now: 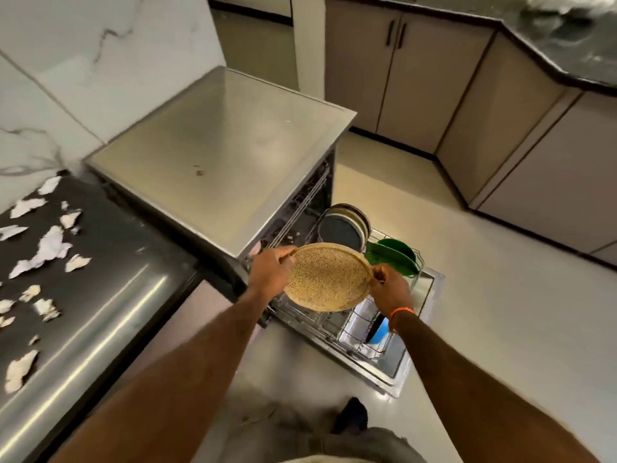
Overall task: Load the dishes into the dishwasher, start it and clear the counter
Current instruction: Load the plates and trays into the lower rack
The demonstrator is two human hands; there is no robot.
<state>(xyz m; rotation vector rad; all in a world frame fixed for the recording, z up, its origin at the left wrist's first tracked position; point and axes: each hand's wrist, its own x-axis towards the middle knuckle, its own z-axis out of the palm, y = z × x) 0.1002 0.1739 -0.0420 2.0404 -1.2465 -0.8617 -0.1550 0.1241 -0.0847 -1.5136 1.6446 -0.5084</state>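
A round speckled tan plate (327,279) is held with both hands above the pulled-out lower rack (364,342) of the open dishwasher (220,152). My left hand (270,270) grips its left rim and my right hand (390,289) pinches its right rim. Behind the plate, several dark and pale plates (344,227) stand upright in the rack, with green dishes (394,257) to their right. A blue item (379,332) lies in the rack's front part, below my right wrist.
A dark steel surface (83,295) on the left carries several torn white scraps (50,248). The dishwasher door (394,372) lies open over the pale floor. Beige cabinets (417,81) under a black counter (567,38) run along the right. My foot (350,416) stands near the door.
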